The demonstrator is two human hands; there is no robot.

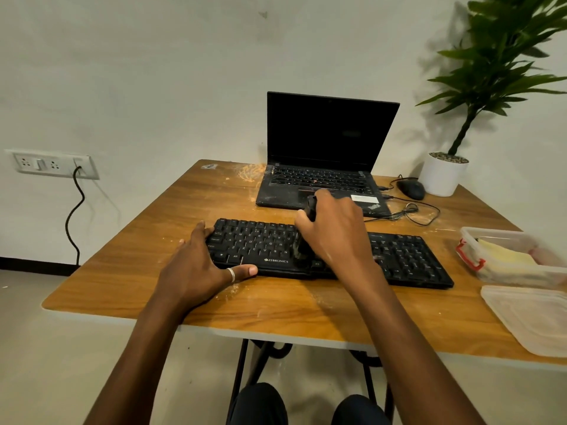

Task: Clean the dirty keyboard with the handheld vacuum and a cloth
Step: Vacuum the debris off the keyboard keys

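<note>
— Where's the keyboard (408,256) lying?
— Flat on the wooden bench (153,216), long axis left to right, directly ahead of the 2 hands. The left hand (199,271) lies spread over its left end, thumb along the front edge.
— And the right hand (334,231)?
— Curled round the black handheld vacuum (310,207), nozzle down on the middle keys. More keys run off to its right; I'd sweep there. Matte plastic, dusted pale; crumbs (234,289) fleck the woodgrain.
</note>
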